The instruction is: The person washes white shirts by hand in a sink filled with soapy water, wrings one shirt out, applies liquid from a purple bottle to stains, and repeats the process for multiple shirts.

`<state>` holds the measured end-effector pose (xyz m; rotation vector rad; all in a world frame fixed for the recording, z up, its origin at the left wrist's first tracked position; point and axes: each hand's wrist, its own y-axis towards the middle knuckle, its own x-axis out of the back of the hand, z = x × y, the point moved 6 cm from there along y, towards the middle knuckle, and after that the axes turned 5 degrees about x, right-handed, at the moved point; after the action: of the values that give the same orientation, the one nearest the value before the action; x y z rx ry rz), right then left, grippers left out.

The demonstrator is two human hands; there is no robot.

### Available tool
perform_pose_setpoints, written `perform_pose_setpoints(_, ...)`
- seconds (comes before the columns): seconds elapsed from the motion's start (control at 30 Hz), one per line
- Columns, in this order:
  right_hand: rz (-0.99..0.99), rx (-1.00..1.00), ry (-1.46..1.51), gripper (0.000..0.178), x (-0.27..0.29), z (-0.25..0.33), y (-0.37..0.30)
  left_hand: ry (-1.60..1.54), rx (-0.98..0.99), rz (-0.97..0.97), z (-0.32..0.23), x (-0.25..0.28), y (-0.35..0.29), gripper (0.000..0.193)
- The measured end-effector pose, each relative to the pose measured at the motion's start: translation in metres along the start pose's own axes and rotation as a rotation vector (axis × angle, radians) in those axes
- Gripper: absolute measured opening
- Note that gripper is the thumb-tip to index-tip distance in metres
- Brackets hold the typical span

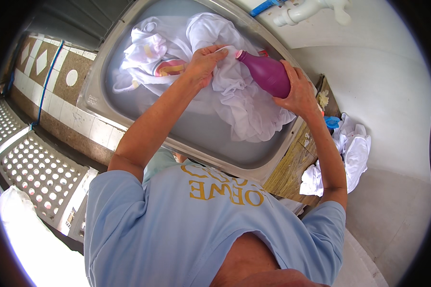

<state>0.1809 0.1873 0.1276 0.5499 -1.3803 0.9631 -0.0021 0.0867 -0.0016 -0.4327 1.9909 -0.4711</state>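
Note:
My right hand [299, 92] is wrapped round the lower body of a purple bottle [264, 72]. The bottle lies tilted, its uncapped neck pointing up and left towards my other hand. With thumb and fingers pinched, my left hand [203, 66] grips a raised bit of white cloth [246, 111] right beside the bottle's mouth. Much of that cloth hangs in folds and rests in cloudy water [194, 122] inside a steel sink basin [210, 159]. At the basin's left side lies a white garment with a coloured print [170, 68], partly under water.
A white pipe [297, 14] and a blue pipe [266, 6] run along the far wall. Right of the basin is a wooden surface [292, 165], with a blue object [331, 122] and crumpled white cloth [354, 148] nearby. Perforated grey plastic [38, 172] stands at left.

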Motion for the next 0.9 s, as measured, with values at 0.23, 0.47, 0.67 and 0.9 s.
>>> perform_pose_setpoints(0.23,-0.273,0.088,0.277,0.094,-0.008,-0.009,-0.015,0.535,-0.201,-0.034,-0.019,-0.003,0.002,0.026)
perform_pose_setpoints(0.47,-0.662,-0.197,0.84,0.103,0.021,-0.057,-0.066,0.973,-0.372,-0.063,-0.034,-0.01,-0.007,0.024)
perform_pose_setpoints(0.67,-1.105,-0.352,0.807,0.088,0.061,-0.147,-0.142,1.136,-0.449,-0.07,-0.028,-0.018,-0.008,0.024)
perform_pose_setpoints(0.9,-1.446,-0.383,0.58,0.097,0.058,-0.284,-0.175,1.085,-0.4,-0.044,-0.026,-0.007,-0.005,0.025)
